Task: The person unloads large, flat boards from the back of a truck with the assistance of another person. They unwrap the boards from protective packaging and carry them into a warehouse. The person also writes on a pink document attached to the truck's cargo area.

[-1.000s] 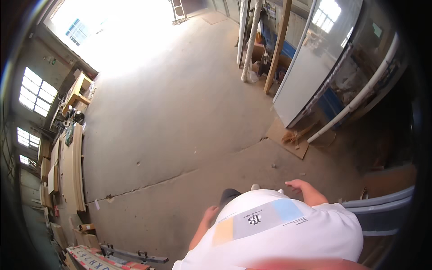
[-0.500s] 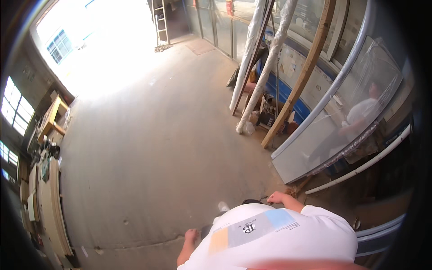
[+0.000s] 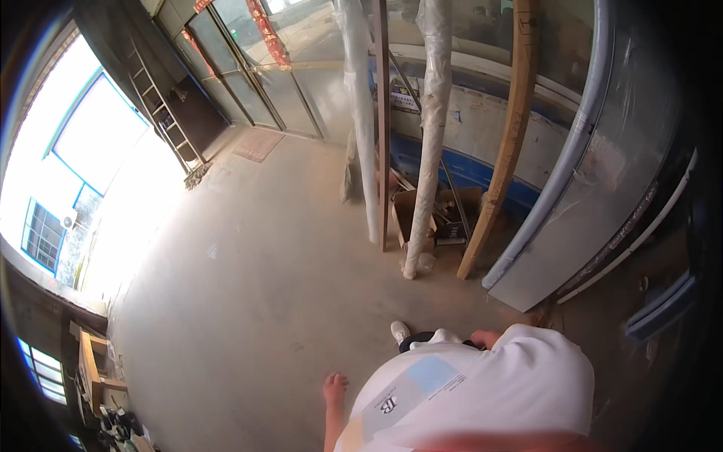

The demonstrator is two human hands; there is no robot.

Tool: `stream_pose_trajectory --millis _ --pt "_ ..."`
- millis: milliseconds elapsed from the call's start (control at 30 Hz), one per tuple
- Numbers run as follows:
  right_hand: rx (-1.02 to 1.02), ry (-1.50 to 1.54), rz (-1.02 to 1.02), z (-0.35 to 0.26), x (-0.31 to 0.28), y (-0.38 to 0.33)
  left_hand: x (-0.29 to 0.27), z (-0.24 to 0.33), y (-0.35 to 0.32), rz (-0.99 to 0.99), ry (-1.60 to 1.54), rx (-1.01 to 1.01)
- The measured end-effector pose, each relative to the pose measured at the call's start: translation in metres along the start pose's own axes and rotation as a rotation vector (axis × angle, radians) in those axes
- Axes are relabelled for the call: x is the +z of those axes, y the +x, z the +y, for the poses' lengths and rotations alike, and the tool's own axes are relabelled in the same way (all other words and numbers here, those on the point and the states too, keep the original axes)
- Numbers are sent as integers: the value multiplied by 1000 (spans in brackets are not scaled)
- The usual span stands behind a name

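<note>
My left hand (image 3: 335,386) hangs beside my white shirt (image 3: 482,384), over the concrete floor (image 3: 248,316). Its fingers are loosely bent and somewhat apart, and nothing shows in them. On the other side, my right hand (image 3: 484,340) is low by my dark trousers, partly covered by the shirt; its fingers cannot be made out. The nearest thing to it is a large flat panel (image 3: 527,290) with a film-wrapped edge, leaning to the right. One white shoe (image 3: 400,331) steps out ahead of me.
Leaning along the right are a wooden beam (image 3: 503,151), two film-wrapped poles, one of them (image 3: 428,143) nearer, and a thin brown post (image 3: 382,135). An open cardboard box (image 3: 407,218) sits behind them. Far left stand a ladder (image 3: 162,109), a mop head (image 3: 196,175) and a bright doorway.
My view has turned right and moved forward, bringing the poles and glass doors nearer. My right hand has drawn back behind the shirt; my left hand has shifted slightly outward from my side.
</note>
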State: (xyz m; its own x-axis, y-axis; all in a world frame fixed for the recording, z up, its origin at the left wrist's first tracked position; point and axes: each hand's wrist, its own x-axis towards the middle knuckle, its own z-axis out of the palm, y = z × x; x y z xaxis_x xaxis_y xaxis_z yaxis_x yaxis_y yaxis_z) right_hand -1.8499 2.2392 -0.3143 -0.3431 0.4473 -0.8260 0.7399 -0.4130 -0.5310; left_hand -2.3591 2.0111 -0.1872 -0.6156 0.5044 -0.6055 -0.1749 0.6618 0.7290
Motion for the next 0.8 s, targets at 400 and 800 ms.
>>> stream_pose_trajectory --millis 400,800 --pt "-327 143 78 -578 -69 309 -56 106 312 -39 -18 -362" --pt "68 -59 -43 -807 -43 483 -250 389 769 -34 165 -9"
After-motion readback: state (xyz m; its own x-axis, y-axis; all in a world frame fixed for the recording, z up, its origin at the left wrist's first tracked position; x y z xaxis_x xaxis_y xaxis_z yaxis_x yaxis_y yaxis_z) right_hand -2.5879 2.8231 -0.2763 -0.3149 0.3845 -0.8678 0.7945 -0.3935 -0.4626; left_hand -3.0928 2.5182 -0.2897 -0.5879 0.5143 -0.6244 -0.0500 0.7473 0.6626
